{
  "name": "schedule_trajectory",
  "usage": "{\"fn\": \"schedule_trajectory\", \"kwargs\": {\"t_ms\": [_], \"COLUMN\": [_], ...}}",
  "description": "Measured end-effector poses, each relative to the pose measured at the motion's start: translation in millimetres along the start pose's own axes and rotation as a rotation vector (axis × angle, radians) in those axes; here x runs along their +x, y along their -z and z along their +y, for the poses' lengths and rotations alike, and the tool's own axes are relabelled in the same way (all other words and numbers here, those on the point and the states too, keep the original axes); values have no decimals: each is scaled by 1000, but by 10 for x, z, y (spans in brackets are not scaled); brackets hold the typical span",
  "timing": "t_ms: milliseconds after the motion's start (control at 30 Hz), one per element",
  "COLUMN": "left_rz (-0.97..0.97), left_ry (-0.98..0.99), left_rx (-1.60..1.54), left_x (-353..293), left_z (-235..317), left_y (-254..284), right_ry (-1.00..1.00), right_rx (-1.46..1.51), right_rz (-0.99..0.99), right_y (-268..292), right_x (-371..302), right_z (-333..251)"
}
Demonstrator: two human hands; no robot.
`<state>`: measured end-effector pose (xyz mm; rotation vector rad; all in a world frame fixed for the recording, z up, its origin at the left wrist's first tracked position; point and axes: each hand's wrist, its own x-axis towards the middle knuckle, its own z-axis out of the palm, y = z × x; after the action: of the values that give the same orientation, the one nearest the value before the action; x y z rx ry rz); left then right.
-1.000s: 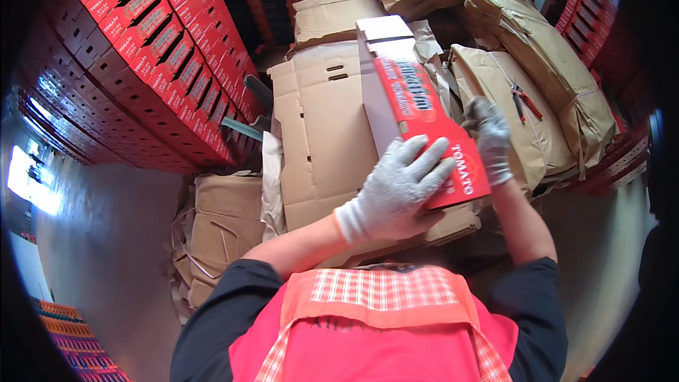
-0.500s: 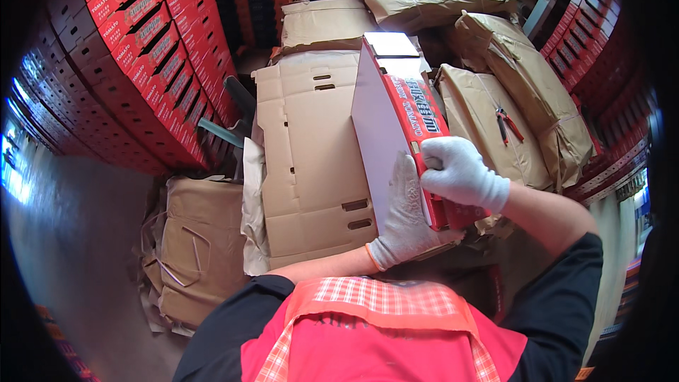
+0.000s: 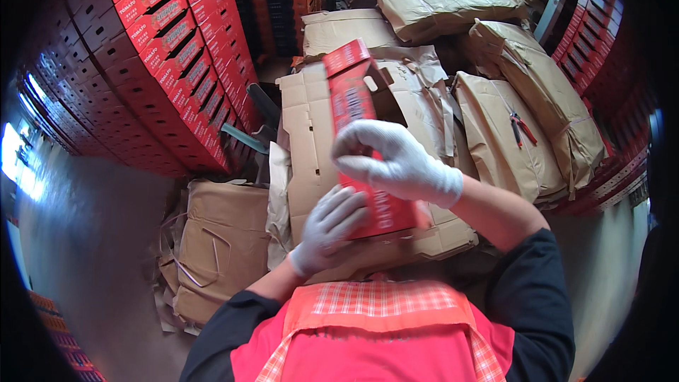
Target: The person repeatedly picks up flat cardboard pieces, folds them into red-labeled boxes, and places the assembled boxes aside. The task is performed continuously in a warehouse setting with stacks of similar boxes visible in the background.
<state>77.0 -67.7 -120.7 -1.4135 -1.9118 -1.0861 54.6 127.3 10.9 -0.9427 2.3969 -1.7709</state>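
Note:
A red printed cardboard carton stands tilted over the flat brown cardboard sheets. Its long red side faces me, and the brown inside shows on the right. My left hand, in a white glove, lies with its fingers stretched against the carton's lower left edge. Over the middle of the red side is my right hand, gloved too. Its fingers and thumb are curled but apart, with nothing visible between them. Whether the right fingertips touch the carton I cannot tell. The carton's near right corner is blurred.
Tall stacks of red cartons rise at the left, with more red cartons at the far right. Brown paper-wrapped bundles lie behind and right. Red-handled pliers rest on one. Another wrapped bundle sits at the lower left.
The carton has swung left and turned, so its red side faces me instead of its white face. Both hands have moved left; the right hand's fist has loosened.

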Motion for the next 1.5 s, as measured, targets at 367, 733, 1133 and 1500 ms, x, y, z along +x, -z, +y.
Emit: {"fn": "schedule_trajectory", "kwargs": {"t_ms": [367, 733, 1133, 1500], "left_rz": [156, -246, -995, -1274], "left_ry": [1074, 269, -507, -593], "left_rx": [-421, -763, -861, -501], "left_x": [-1632, -1181, -1933, -2431], "left_z": [-246, 464, 2685, 3147], "left_y": [239, -542, -3773, -4929], "right_ry": [-227, -529, -1290, -1505], "right_rx": [-1075, -1167, -971, -925], "right_rz": [-195, 542, 834, 695], "right_y": [-946, -845, -1523, -1789], "right_x": [-866, -2818, -5794, -7090], "right_z": [1335, -628, -179, 1055]}}
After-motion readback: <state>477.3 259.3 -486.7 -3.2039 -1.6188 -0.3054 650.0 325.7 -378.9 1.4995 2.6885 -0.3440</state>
